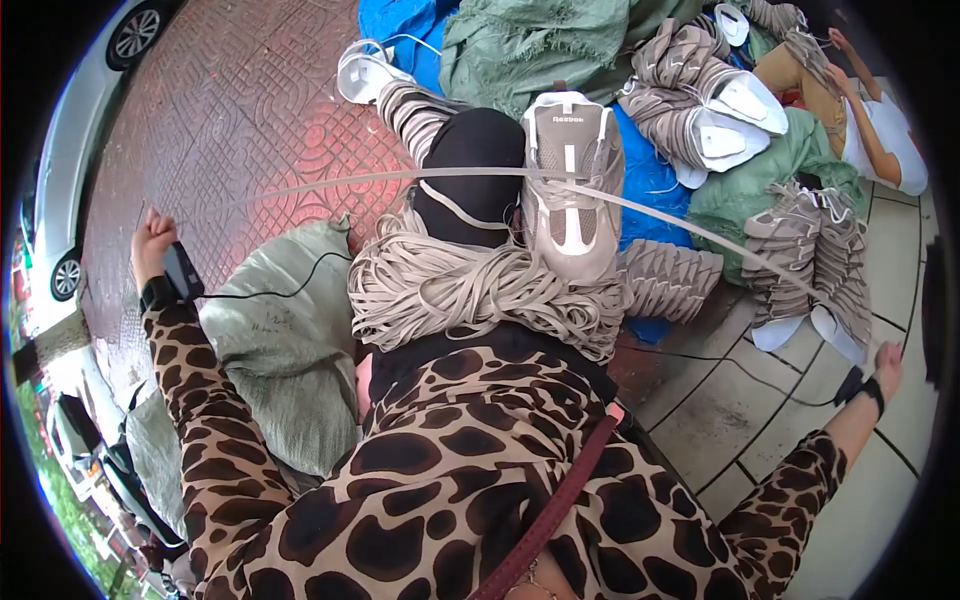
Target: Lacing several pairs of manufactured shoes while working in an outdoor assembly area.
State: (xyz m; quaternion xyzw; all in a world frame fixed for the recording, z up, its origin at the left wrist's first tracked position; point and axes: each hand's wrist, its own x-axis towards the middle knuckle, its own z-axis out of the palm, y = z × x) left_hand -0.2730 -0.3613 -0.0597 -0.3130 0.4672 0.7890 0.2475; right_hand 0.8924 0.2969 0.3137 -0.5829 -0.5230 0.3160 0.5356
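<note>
My left hand [155, 240] is raised out to the left, its fingers closed around one end of a pale beige shoelace [730, 243]. Far out on the other side, my right hand [885, 370] grips the lace's other end. Between them the lace runs long and nearly taut across a grey-beige sneaker [572, 228], which lies on my lap with its toe toward me. Two lace stretches meet over the sneaker; whether they pass through its eyelets, I cannot tell. A thick bundle of loose shoelaces [450, 285] lies across my lap, just nearer than the sneaker.
Stacked shoe uppers [805, 255] stand on the tiles at right, with more uppers [700, 100] on green and blue sacks [530, 50] ahead. A pale green sack [280, 340] sits at my left. Another person [885, 140] is at upper right. Parked cars [90, 130] stand at left.
</note>
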